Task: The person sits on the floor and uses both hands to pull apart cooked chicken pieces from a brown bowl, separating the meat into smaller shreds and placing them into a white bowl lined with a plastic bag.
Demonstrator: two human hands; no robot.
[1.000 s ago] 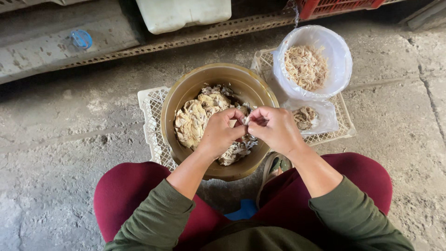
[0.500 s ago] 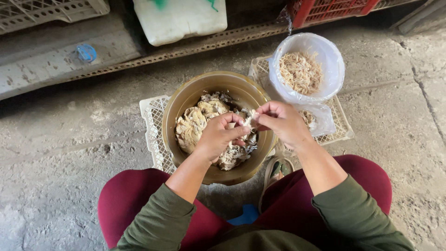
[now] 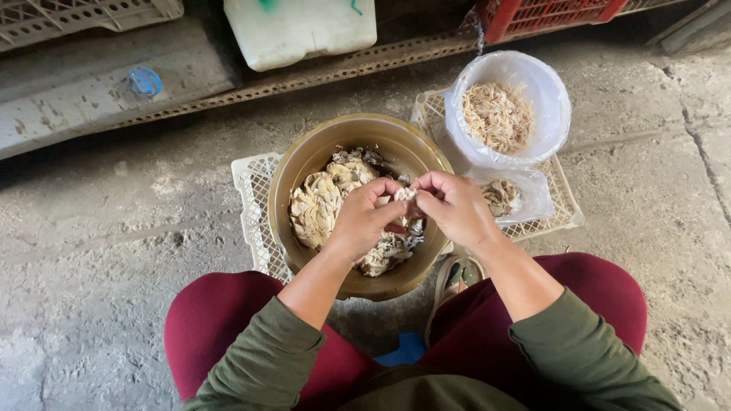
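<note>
Change since the earlier frame: the hands are shifting a little toward the bowl's right side, and the view is drawing nearer; the pale piece is staying pinched between both hands throughout.
Piece in hand: a small pale scrap of meat [image 3: 404, 195] is being held above the right part of the brown bowl [image 3: 304, 156], fingertips of both hands meeting on it.
Left hand [image 3: 365, 221]: its grip is closing on the scrap's left end, thumb and forefinger pinched, the other fingers curled under.
Right hand [image 3: 457, 205]: its grip is pinching the scrap's right end, fingers bent tight.
Axis: the scrap is lying roughly left to right between the two grips; both hands are equally near, each touching it.
Brown bowl contents: a heap of pale cooked meat pieces [image 3: 324, 202] is sitting mostly left of and below the hands.
White bag-lined bucket [image 3: 552, 95]: up and to the right of the right hand, holding fine shredded meat [image 3: 499, 114].
Clear bag [image 3: 525, 202]: just right of the right hand, holding a few darker scraps.
White crate [image 3: 251, 198]: lying flat on the concrete floor [image 3: 91, 251], carrying bowl and bucket.
</note>
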